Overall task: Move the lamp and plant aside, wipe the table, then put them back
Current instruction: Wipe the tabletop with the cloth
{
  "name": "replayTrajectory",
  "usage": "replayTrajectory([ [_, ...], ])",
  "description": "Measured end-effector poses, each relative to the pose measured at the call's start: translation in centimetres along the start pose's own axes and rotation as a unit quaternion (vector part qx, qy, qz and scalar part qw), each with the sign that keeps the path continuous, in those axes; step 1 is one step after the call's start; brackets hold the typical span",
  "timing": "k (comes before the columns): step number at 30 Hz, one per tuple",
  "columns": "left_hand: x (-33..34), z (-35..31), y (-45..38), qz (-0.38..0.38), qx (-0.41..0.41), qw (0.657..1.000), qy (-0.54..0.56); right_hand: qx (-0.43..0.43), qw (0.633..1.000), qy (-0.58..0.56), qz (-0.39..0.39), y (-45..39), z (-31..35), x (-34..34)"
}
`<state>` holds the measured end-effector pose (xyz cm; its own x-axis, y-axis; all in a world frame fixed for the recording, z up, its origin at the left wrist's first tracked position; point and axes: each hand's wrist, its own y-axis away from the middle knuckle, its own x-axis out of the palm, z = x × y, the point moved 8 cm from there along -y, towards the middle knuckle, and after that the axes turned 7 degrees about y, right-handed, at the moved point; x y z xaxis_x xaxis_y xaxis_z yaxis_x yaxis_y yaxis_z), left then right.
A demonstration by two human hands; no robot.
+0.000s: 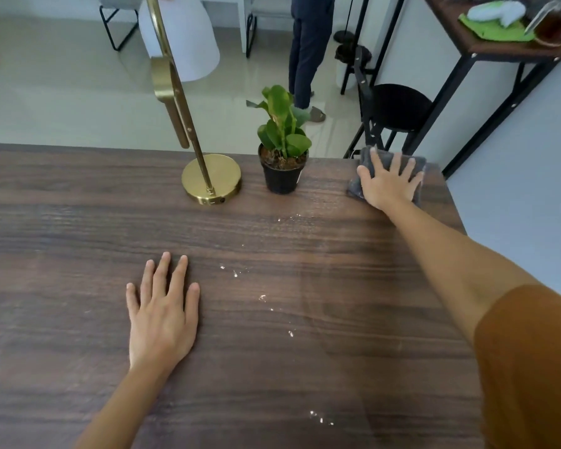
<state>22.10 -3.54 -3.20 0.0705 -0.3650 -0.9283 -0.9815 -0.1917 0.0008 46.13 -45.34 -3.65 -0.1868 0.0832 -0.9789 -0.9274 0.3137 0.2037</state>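
Observation:
A brass lamp [211, 179] with a round base and a tilted stem stands near the far edge of the dark wooden table [78, 222]. Just right of it is a small green plant in a black pot [282, 170]. At the far right corner lies a grey cloth [363, 186]; my right hand [391, 183] rests flat on top of it with fingers spread. My left hand [162, 315] lies flat on the bare wood in the middle, holding nothing. White crumbs [262, 298] are scattered across the table between my hands.
Beyond the far edge stand a black stool [399, 108], a person in dark trousers [308, 50] and a white lampshade-like object [185, 37]. A side table [499, 50] at the upper right holds a green cloth and a jug.

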Motion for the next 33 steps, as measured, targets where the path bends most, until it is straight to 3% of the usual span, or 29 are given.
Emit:
replayTrajectory([
  [3, 0.0, 0.2, 0.0, 0.005, -0.006, 1.000, -0.003, -0.131, 0.991, 0.028, 0.002, 1.9, 5.6, 0.3],
  [8, -0.1, 0.1, 0.0, 0.014, -0.006, 1.000, -0.004, -0.231, 0.972, 0.045, -0.006, 8.3, 6.8, 1.9],
  [12, -0.2, 0.1, 0.1, 0.015, -0.001, 1.000, 0.000, -0.280, 0.959, 0.030, -0.029, 18.5, 4.0, 4.0],
  [16, -0.1, 0.1, 0.2, 0.012, 0.001, 1.000, 0.001, -0.299, 0.952, 0.046, -0.052, 26.3, -4.2, 5.7],
  [21, 0.0, 0.1, 0.2, 0.008, 0.002, 1.000, 0.004, -0.158, 0.984, 0.060, -0.053, 19.0, -10.6, 3.8],
  [24, 0.1, 0.1, 0.1, 0.007, 0.003, 1.000, -0.008, -0.039, 0.998, 0.020, -0.038, 10.8, -8.7, 2.1],
  [26, 0.1, 0.1, 0.0, 0.009, 0.001, 1.000, -0.010, -0.005, 1.000, -0.001, -0.016, 6.3, -4.7, 1.1],
  [28, 0.0, 0.1, 0.0, 0.009, -0.002, 1.000, -0.011, -0.023, 1.000, -0.003, 0.002, 3.4, 0.6, 0.5],
  [33, 0.0, 0.0, -0.1, 0.017, -0.007, 1.000, -0.013, -0.178, 0.984, 0.026, 0.015, 1.6, 10.4, 0.3],
])
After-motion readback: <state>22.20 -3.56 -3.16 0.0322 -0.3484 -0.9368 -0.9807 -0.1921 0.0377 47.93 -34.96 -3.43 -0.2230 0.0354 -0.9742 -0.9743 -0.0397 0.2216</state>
